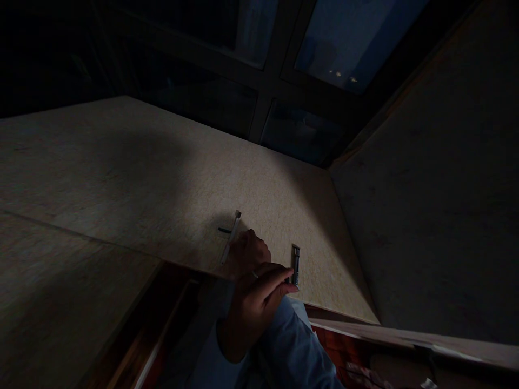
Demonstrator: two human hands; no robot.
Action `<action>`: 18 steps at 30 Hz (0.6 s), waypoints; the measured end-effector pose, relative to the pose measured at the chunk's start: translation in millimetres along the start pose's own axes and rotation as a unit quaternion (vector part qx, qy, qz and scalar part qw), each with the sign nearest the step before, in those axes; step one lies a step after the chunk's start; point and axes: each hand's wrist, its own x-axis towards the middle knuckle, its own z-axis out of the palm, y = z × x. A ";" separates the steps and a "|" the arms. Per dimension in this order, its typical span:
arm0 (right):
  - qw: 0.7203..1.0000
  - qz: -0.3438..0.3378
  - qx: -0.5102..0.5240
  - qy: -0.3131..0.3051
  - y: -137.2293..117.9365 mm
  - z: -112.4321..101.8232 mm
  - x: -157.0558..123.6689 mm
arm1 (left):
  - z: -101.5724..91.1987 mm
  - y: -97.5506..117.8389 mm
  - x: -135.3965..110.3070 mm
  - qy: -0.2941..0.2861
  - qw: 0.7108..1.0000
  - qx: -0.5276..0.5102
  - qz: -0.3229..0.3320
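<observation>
My forearms cross in grey-blue sleeves. My left hand (259,292), with a ring on one finger, reaches to the right on top. Its thumb and fingers pinch together around a small dark thing (287,280), too dim to name. Just past these fingertips lies a slim black object (297,263) with a wider top end. My right hand (250,251) is beneath and further forward, its fingers curled; what they hold is hidden. Along its left side runs a thin pale stick (231,237) with a dark end. A short dark rod (224,230) juts out left of the stick.
The hands are over a pale, mottled countertop (251,178) with a seam (81,233) at left. A dark-framed window (336,54) stands behind it, and a wall (425,216) rises at right. Below the front edge are a drawer-like opening (174,292) and reddish flooring (336,343).
</observation>
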 end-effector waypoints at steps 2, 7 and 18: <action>0.996 0.028 -0.072 -0.034 -8.8 -4.6 0.8 | 0.7 -0.6 -0.6 -0.005 1.000 -0.003 -0.007; 0.993 0.006 -0.109 -0.048 -16.9 -5.3 4.3 | 0.7 -1.1 -0.8 -0.017 0.999 -0.005 -0.027; 0.992 0.031 -0.106 -0.067 -7.8 -4.5 13.6 | 12.9 -18.6 -9.8 0.035 0.990 -0.003 -0.133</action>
